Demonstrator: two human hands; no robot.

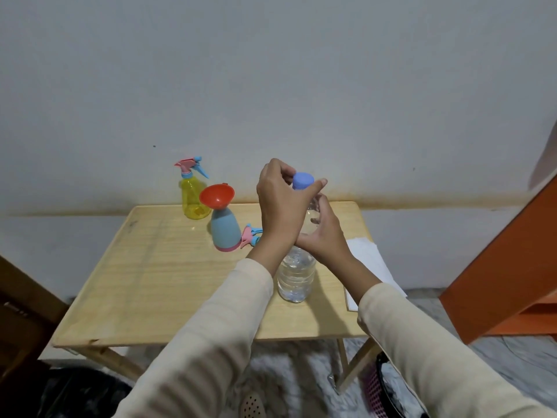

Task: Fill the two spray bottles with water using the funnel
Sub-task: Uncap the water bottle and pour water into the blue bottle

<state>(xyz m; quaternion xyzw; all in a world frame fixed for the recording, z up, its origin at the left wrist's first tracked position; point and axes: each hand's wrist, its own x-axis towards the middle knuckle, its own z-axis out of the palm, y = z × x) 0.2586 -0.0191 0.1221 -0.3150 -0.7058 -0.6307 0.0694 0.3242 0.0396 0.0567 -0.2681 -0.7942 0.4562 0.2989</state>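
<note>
Open tabletop: bare wood across the left and front of the wooden table (126,282).
Back: yellow spray bottle (194,197) and blue spray bottle (226,230), topped by the red funnel (216,196), close together.
Beside it: loose spray head (251,235) against the blue bottle's base.
Centre-right: water bottle (297,276), left hand (280,203) gripping its blue cap (303,181), right hand (322,233) round its body.
Right edge: white paper (370,260).

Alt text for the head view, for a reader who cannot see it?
A person's left hand pinches the blue cap of a clear water bottle that the right hand grips on a wooden table. Behind, a red funnel sits in an open blue spray bottle; a yellow spray bottle has its sprayer on.
</note>
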